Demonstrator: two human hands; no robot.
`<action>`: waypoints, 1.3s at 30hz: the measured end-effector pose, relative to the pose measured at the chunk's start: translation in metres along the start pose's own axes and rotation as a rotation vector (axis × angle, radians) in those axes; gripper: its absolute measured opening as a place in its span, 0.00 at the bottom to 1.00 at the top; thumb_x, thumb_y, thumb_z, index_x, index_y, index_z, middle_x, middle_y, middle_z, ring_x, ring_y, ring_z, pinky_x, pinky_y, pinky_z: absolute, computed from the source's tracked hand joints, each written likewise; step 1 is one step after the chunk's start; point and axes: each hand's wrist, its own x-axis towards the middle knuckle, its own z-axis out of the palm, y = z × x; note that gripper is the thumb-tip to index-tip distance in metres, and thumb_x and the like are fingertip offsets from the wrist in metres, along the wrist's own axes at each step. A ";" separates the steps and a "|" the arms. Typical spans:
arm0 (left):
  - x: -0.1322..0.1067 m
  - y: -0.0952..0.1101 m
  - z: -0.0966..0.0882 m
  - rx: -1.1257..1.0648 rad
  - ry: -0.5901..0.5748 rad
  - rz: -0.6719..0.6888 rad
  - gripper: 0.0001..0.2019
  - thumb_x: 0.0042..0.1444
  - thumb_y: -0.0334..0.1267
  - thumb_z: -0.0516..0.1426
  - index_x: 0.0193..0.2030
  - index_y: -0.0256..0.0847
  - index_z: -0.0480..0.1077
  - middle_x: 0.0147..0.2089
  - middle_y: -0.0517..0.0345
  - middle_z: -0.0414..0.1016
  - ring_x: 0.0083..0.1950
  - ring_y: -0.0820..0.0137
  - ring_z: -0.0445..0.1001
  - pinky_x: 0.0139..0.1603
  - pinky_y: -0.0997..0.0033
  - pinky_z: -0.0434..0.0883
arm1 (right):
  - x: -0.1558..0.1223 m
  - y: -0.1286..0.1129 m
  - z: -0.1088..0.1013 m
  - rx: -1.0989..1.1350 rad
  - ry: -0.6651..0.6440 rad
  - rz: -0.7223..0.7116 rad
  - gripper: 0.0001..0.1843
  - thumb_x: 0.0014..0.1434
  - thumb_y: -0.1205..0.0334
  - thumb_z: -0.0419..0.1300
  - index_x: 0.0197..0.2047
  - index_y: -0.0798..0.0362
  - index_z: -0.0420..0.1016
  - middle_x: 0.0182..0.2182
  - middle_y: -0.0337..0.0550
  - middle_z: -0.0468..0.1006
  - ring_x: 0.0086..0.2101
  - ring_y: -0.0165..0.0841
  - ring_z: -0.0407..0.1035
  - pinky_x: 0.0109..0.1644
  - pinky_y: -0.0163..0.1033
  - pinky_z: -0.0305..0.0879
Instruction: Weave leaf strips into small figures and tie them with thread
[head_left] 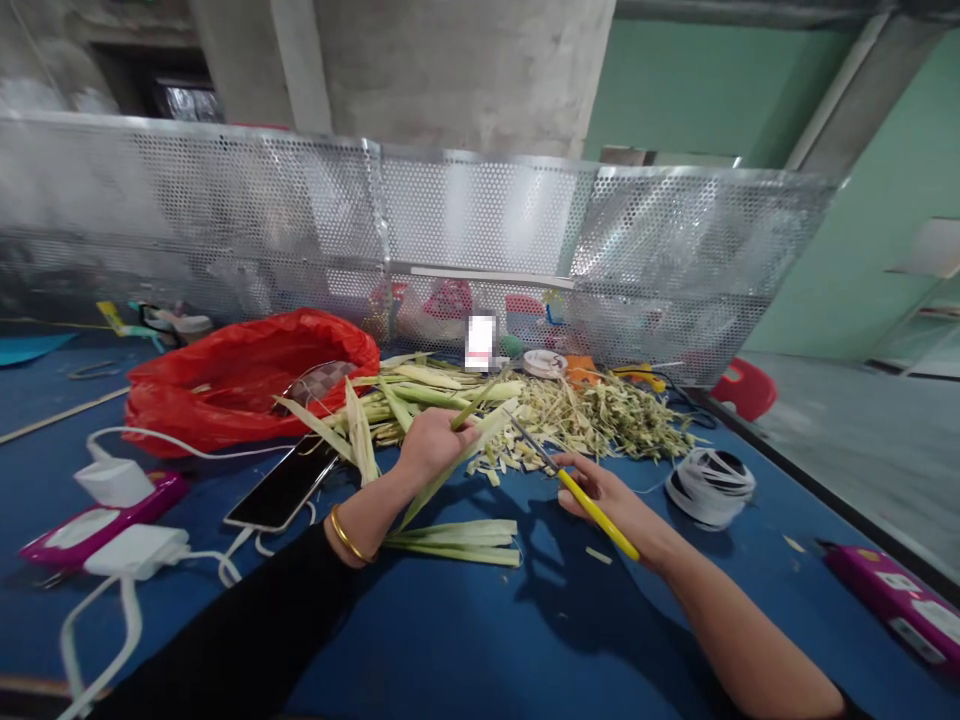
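The left hand (433, 445) is pinching a leaf strip (491, 425) up off the counter (480, 640), angling it toward the yellow-handled blade (592, 510) that the right hand (609, 485) is gripping. Trimmings (600, 415) are piling just beyond both hands.

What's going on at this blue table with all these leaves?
A person is working with both hands over the blue table. The left hand grips a long pale green leaf strip. The right hand holds yellow-handled scissors, blades angled up toward that strip. A few cut strips lie flat by the left wrist. Behind the hands is a heap of trimmings, with a red plastic bag and a phone on the left.
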 end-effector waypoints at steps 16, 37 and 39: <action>0.000 -0.004 0.013 -0.100 -0.082 -0.017 0.10 0.44 0.44 0.59 0.24 0.41 0.78 0.20 0.61 0.72 0.25 0.69 0.68 0.28 0.73 0.60 | 0.002 -0.001 0.003 -0.086 0.041 -0.034 0.29 0.42 0.42 0.66 0.40 0.54 0.70 0.18 0.29 0.58 0.20 0.23 0.49 0.23 0.32 0.44; -0.009 0.025 -0.014 -0.880 0.019 -0.262 0.10 0.35 0.40 0.67 0.25 0.38 0.77 0.23 0.58 0.72 0.27 0.74 0.68 0.27 0.75 0.63 | 0.006 0.011 -0.014 -1.294 0.316 -0.002 0.14 0.56 0.60 0.57 0.45 0.52 0.75 0.35 0.51 0.77 0.34 0.42 0.73 0.32 0.39 0.59; -0.014 0.033 -0.014 -0.931 0.024 -0.264 0.10 0.35 0.40 0.67 0.24 0.38 0.76 0.21 0.59 0.71 0.24 0.75 0.67 0.25 0.75 0.62 | 0.007 -0.002 -0.007 -1.131 0.329 -0.110 0.12 0.56 0.58 0.58 0.41 0.53 0.76 0.37 0.53 0.77 0.38 0.42 0.72 0.37 0.40 0.62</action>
